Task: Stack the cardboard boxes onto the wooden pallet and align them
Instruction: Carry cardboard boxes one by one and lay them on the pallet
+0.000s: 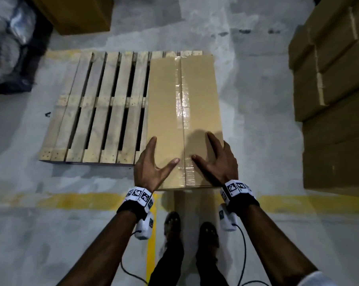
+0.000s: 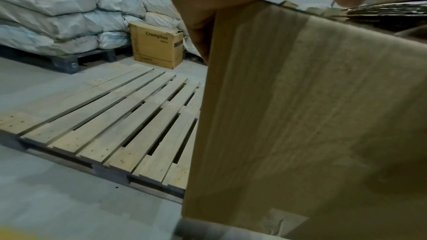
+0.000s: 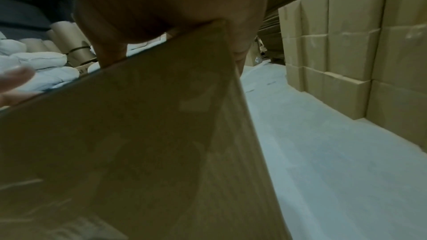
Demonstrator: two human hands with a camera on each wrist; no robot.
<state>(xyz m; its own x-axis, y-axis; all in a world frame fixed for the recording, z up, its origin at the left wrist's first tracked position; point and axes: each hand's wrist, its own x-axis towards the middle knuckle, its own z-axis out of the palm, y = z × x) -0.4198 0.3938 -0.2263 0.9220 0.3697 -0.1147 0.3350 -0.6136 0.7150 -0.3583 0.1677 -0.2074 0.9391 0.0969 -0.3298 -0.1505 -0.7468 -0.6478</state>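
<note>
Fingers [image 1: 153, 141] of both hands straight against cardboard box [image 1: 184, 120] on wooden pallet [image 1: 96, 112]; grey concrete floor [image 1: 257, 100], perhaps stained.

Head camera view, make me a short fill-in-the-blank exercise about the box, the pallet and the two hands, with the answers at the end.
1. The long cardboard box lies along the ____ side of the wooden pallet.
2. Both the left hand and the right hand rest on the ____ end of the box.
3. The seam along the top of the box is sealed with clear ____.
4. A stack of cardboard boxes stands to the ____ of the pallet.

Missing words: right; near; tape; right
</note>
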